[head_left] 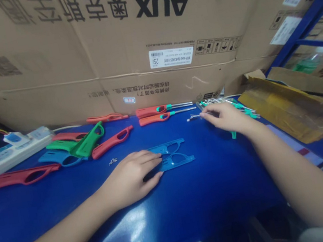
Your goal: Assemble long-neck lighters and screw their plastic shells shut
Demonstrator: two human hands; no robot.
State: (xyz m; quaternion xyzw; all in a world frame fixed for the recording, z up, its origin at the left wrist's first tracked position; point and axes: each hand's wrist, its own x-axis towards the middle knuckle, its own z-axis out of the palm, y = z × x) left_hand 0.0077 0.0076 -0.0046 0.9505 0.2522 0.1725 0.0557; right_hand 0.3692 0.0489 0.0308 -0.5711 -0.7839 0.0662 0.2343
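Observation:
My left hand (136, 173) rests low over two blue lighter handle halves (177, 159). Thumb and fingers close about their left ends, which they hide; the trigger openings show on the right. With thumb and fingertips together, my right hand (221, 116) pinches a small part with thin pale wires (194, 117); its exact kind is too small to make out. Just behind that hand lies a pile of metal lighter tubes with green ends (240, 108). Two red lighters (151, 119) with metal tubes lie side by side near the box.
Red, green and blue handle shells (75, 146) lie at the left, near a white power strip (2, 159). A few tiny metal bits (113, 161) sit behind my left hand. A large carton (106, 55) walls the back. At right is a yellow-taped cardboard piece (290, 108).

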